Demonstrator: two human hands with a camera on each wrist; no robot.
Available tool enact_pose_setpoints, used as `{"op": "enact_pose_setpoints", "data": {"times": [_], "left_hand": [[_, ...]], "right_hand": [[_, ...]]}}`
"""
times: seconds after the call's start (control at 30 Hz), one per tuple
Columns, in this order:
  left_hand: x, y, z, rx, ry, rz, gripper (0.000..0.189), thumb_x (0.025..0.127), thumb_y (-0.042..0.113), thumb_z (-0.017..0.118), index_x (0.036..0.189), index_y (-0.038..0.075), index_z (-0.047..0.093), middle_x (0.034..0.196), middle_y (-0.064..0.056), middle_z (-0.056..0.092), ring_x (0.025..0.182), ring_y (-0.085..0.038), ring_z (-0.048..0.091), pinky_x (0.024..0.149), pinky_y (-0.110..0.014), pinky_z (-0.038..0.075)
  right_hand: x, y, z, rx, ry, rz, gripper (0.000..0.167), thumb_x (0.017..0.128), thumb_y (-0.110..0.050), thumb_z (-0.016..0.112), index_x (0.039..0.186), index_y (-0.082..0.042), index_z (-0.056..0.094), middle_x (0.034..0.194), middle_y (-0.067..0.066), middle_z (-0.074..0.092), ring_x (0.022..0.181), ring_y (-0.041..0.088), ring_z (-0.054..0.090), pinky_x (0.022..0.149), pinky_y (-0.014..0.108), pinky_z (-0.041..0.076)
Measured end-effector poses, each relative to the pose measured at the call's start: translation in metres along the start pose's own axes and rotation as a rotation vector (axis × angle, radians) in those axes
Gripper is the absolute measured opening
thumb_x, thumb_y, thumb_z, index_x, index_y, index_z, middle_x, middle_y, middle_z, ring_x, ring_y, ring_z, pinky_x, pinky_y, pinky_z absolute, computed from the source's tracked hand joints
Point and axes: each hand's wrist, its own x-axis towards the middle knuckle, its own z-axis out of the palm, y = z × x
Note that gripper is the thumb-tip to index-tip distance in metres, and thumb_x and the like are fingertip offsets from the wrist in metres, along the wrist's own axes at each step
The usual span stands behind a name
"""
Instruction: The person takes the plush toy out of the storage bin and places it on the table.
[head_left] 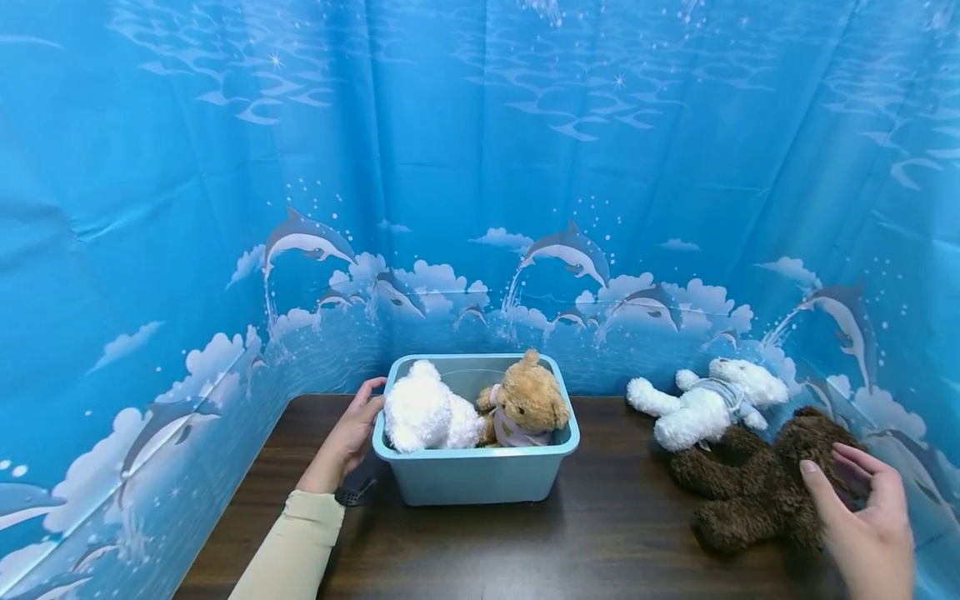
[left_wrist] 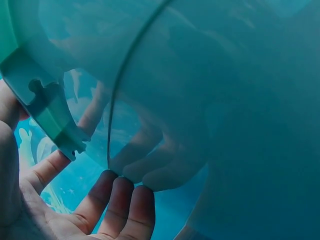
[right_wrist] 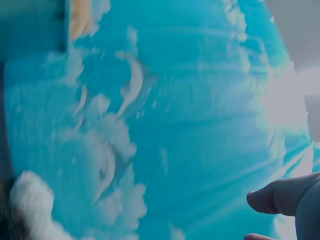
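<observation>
Currently | your right hand (head_left: 866, 518), the nearer, curves loosely, holding nothing | brown bear (head_left: 780, 485) at its ten o'clock, long axis two-to-eight | your left hand (head_left: 357, 429), fingers extended, touches the bin (head_left: 480, 482)

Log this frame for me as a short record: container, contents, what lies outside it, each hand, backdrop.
Container: light blue bin on a dark wooden table
Contents: white plush toy, left; tan teddy bear, right
Outside: white plush animal and dark brown plush, on the table right of the bin
Left hand: touches the bin's left side
Right hand: fingers parted, at the dark brown plush; contact unclear
Backdrop: blue dolphin-print curtain
</observation>
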Motion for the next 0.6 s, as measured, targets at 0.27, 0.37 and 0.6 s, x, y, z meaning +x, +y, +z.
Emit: {"op": "enact_pose_setpoints", "data": {"times": [0.27, 0.37, 0.6], "left_hand": [[0.0, 0.0, -0.001, -0.018, -0.014, -0.013, 0.059, 0.112, 0.049, 0.057, 0.162, 0.031, 0.031, 0.163, -0.013, 0.041, 0.141, -0.034, 0.049, 0.112, -0.046, 0.053], [0.001, 0.0, -0.001, -0.01, -0.015, -0.007, 0.06, 0.112, 0.05, 0.056, 0.163, 0.031, 0.031, 0.163, -0.013, 0.04, 0.142, -0.033, 0.048, 0.113, -0.046, 0.052], [0.002, 0.0, -0.002, -0.014, -0.014, -0.003, 0.059, 0.113, 0.049, 0.055, 0.163, 0.03, 0.031, 0.161, -0.013, 0.043, 0.138, -0.03, 0.051, 0.11, -0.04, 0.054]], "right_hand": [[-0.036, -0.045, 0.019, 0.204, -0.088, -0.237, 0.052, 0.108, -0.021, 0.068, 0.155, -0.022, 0.046, 0.133, -0.021, 0.05, 0.12, -0.002, 0.051, 0.09, 0.009, 0.04], [-0.043, -0.063, 0.028, 0.262, -0.159, -0.332, 0.053, 0.108, -0.015, 0.068, 0.155, -0.02, 0.046, 0.136, -0.015, 0.054, 0.123, 0.001, 0.053, 0.093, 0.009, 0.042], [-0.056, -0.098, 0.052, 0.271, -0.317, -0.471, 0.051, 0.11, -0.02, 0.066, 0.157, -0.018, 0.045, 0.14, -0.01, 0.056, 0.126, 0.005, 0.056, 0.096, 0.009, 0.045]]}}
